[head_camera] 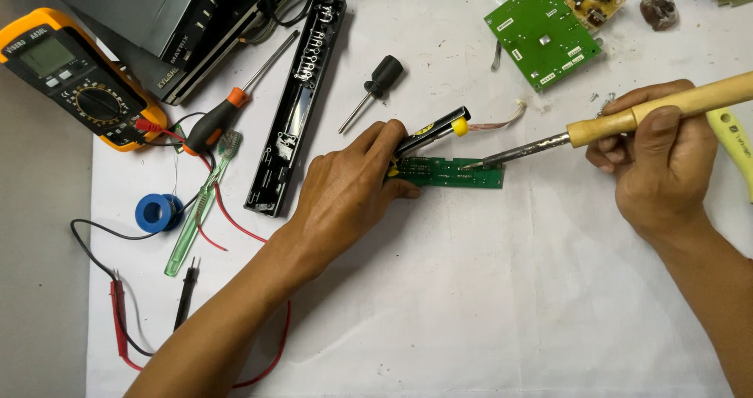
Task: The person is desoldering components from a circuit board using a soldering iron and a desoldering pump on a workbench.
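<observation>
At lower left of the frame, black and red test probes (149,319) are lying on the white-covered counter (471,319). At centre, the narrow green circuit strip (459,173) is being pinned flat to the counter by the left hand (345,190), whose grip is closed on a black pen-shaped tool with a yellow end (435,129). At right, the wooden-handled soldering iron (627,119) is being held in the closed grip of the right hand (659,159), its dark tip being touched to the strip's upper edge.

For a clean joint, the tip is probably best kept steady on one pad, with the strip pressed still and fingers kept away from the hot metal.

Farther up, a blue solder spool (158,212), an orange-handled screwdriver (216,123), a long black plastic panel (298,104), a yellow multimeter (78,76) and a square green circuit board (543,33) are lying.
</observation>
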